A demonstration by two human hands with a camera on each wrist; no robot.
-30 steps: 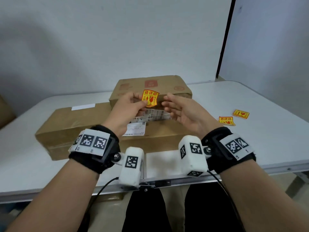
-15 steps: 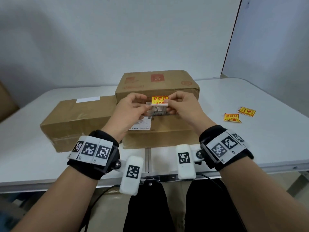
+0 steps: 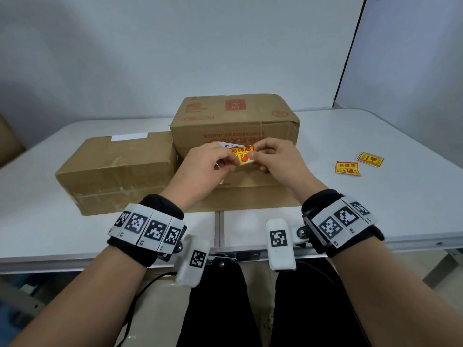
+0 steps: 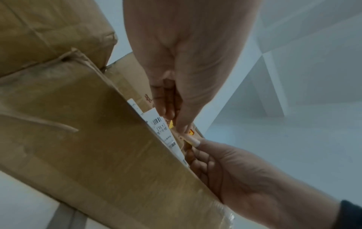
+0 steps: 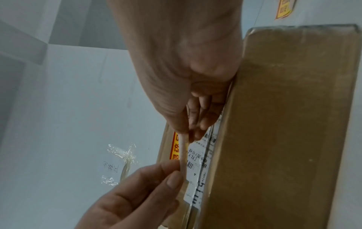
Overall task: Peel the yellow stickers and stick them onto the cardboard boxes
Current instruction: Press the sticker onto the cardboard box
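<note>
A yellow sticker with red print is held between both hands above the low cardboard box in front of me. My left hand pinches its left edge and my right hand pinches its right edge. In the right wrist view the sticker shows edge-on, thumb and fingers of each hand clamped on it. In the left wrist view only a sliver of the yellow sticker shows between the fingers. A taller box stands behind and a long box lies at the left.
Two more yellow stickers lie on the white table at the right. A white shipping label sits on the near box under the hands. Crumpled clear film shows in the right wrist view.
The right hand, open and apart a second ago, has closed on the sticker's right edge. Both hands now hold it a little lower over the near box.
</note>
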